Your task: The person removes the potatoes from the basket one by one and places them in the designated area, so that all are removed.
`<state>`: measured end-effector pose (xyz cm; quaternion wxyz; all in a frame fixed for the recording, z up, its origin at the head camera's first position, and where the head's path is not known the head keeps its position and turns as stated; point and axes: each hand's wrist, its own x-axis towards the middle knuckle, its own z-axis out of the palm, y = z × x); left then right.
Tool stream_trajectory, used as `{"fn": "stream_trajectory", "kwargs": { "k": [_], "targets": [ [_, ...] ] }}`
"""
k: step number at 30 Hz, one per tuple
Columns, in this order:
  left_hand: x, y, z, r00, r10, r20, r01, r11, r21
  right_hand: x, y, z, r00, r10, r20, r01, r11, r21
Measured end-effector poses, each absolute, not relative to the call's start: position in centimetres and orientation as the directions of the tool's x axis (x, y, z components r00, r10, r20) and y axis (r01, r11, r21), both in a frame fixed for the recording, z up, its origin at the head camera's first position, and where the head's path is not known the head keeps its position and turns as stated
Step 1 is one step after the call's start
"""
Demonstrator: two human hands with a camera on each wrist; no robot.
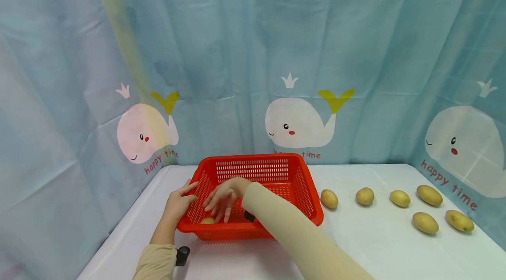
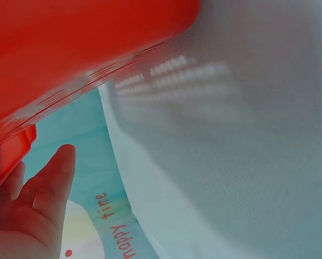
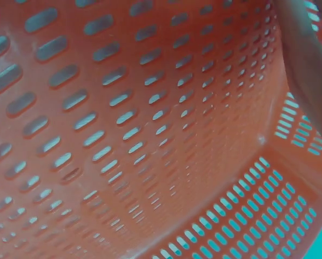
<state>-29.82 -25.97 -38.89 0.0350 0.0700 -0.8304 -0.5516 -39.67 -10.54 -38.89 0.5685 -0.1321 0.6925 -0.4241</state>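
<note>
A red plastic basket [image 1: 253, 228] with slotted walls stands on the white table. My left hand [image 1: 177, 207] is at its left rim, touching it with fingers fairly straight. In the left wrist view, the fingers of that hand [image 2: 39, 210] extend beside the basket's red wall [image 2: 85, 48]. My right hand [image 1: 225, 198] reaches down inside the basket, its fingers spread loosely and holding nothing. Just left of those fingertips lies a potato [image 1: 207, 220], partly hidden by the front rim. The slotted basket wall [image 3: 123, 135] fills most of the right wrist view.
Several potatoes lie spread on the table's right side, the closest potato [image 1: 329, 199] just right of the basket and another potato [image 1: 460, 220] near the right edge. A blue curtain [image 1: 237, 51] with whale prints hangs behind the white table [image 1: 356, 249].
</note>
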Motion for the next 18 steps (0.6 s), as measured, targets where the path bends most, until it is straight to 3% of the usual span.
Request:
{"fn": "stream_trajectory", "kwargs": {
  "k": [11, 18],
  "targets": [
    [-29.84, -25.92, -39.08, -0.988, -0.156, -0.002, -0.063, 0.384, 0.921, -39.25, -10.70, -38.95, -0.246, -0.675, -0.695, 0.157, 0.680, -0.716],
    [-29.78, -25.85, -38.92, -0.988, -0.156, -0.011, -0.070, 0.381, 0.922, -38.89, -10.76, -38.99, -0.261, -0.664, -0.701, 0.059, 0.713, -0.698]
  ]
}}
